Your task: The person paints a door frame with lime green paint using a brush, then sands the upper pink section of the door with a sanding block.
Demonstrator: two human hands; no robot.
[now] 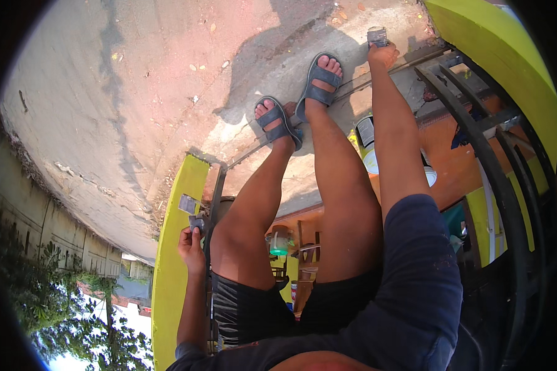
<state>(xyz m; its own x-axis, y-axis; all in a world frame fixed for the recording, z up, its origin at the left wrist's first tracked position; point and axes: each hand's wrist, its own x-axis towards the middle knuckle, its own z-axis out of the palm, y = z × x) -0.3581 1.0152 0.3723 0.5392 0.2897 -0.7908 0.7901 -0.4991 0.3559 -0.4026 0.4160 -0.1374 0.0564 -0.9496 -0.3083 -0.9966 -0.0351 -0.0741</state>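
Note:
At the left, my left hand (192,248) pinches a small dark grey piece (197,223) beside the yellow-green post. Just beyond it a flat, shiny grey plate (188,203) lies against the post; I cannot tell whether the two are joined. My right arm reaches far forward to the upper right. There my right hand (385,55) is closed round a small, worn grey block-like thing (376,36), whose kind is unclear. It is over the ground near the far yellow-green wall, and the fingers partly hide it.
The yellow-green post (173,272) rises at left, and a matching wall (507,49) curves at upper right. Black metal bars (476,133) run down the right. Paint cans (366,139) stand by my right leg. A jar with green contents (279,241) shows between my legs.

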